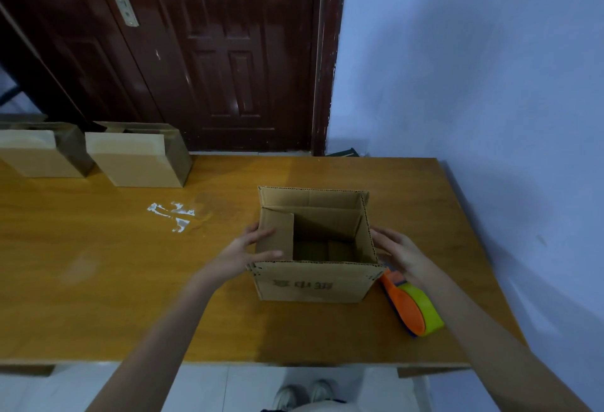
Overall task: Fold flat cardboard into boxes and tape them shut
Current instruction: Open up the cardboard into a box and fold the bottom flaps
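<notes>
While the box is standing upright and open-topped near the table's front edge, we are folding its top flaps, our left hand pressing one inward, our right hand spread against the opposite wall, and the tape dispenser beside it is probably coming next.

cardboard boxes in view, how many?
3. One open box mid-table between both hands; two more at the table's far left: one nearer centre, one cut off by the frame edge. More may lie beyond it.
</notes>
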The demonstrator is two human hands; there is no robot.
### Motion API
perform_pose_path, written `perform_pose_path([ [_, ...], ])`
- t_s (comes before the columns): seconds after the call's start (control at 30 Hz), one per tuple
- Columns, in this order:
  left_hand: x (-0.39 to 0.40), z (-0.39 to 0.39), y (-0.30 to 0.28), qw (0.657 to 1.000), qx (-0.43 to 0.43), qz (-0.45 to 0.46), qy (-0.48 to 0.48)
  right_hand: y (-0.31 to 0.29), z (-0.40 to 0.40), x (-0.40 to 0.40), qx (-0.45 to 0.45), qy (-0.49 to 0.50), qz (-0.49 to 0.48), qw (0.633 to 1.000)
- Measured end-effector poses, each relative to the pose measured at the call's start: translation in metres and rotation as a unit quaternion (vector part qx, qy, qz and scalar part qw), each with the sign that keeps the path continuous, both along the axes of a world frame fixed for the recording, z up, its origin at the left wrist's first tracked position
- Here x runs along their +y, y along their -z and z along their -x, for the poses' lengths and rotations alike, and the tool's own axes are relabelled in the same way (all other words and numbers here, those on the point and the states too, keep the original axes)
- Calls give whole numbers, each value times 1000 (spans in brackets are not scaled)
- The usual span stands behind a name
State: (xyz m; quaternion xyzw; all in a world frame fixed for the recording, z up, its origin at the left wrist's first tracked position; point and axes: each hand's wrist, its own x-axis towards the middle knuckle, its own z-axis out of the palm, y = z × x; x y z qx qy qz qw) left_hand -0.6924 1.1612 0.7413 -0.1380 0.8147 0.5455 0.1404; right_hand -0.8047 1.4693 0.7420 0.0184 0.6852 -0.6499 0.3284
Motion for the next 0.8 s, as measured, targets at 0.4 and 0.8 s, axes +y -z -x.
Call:
perform_pose_path([
  [0.4, -2, -12, -3, 999, -4, -37, -7, 12, -6, -8, 46, 39, -40, 997],
  [0.8, -4, -21, 3, 985, 21, -165, -52, 22, -6, -15, 90, 66, -70, 991],
])
